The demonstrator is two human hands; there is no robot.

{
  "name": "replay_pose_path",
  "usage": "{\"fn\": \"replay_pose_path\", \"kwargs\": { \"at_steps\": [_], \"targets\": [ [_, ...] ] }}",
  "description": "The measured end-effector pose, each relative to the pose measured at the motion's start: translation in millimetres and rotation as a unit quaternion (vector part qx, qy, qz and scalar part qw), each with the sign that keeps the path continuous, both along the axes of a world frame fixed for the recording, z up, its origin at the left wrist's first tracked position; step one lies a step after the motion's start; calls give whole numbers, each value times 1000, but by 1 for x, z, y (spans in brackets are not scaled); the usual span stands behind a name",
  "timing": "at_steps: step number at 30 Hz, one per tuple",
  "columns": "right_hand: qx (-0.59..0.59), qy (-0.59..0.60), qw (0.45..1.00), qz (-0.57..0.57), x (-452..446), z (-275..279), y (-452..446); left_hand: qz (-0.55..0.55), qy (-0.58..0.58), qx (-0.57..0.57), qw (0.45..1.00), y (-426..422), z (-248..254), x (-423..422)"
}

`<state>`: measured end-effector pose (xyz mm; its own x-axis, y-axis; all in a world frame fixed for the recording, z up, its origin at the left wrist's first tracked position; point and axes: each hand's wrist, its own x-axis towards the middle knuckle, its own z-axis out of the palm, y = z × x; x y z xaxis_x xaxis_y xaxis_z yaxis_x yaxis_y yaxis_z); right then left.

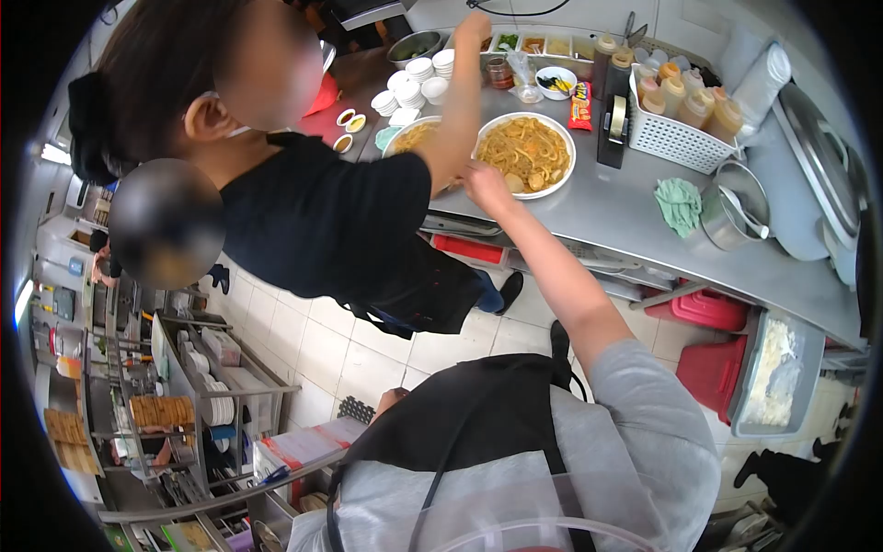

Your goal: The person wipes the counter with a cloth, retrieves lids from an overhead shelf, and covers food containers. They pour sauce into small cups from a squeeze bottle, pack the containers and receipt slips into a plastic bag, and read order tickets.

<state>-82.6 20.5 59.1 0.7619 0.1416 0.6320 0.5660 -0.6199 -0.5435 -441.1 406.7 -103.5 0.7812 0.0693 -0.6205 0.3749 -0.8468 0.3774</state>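
Note:
My right hand [485,188] reaches to the lower left rim of a white plate [573,158] heaped with noodles [522,152]. Its fingers are drawn together at that rim; what they hold, if anything, is hidden. Only a small part of my left hand [391,401] shows beside my black apron, low over the floor, and its fingers cannot be made out. A second plate of noodles [414,138] is partly covered by a co-worker's arm [460,101]. That person's raised hand [473,29] is over the row of ingredient containers [533,43].
A co-worker in black [322,202] stands close on the left. The steel counter [625,198] bears stacked white dishes [409,90], a tape dispenser [613,129], a basket of sauce bottles [681,138], a green cloth [679,206] and a metal pot [731,207]. Shelves [212,386] stand at lower left.

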Motion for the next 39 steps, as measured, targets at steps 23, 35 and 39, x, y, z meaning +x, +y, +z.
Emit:
{"fn": "replay_pose_path", "kwargs": {
  "at_steps": [23,35,39],
  "targets": [
    [138,204,960,-134,-137,-179,-38,-81,-16,32,996,-34,23,71],
    [620,431,601,-260,-153,-243,-122,-108,14,40,993,-1,29,58],
    [653,434,570,-245,-151,-238,-127,-107,18,56,993,26,33,41]
  ]
}}
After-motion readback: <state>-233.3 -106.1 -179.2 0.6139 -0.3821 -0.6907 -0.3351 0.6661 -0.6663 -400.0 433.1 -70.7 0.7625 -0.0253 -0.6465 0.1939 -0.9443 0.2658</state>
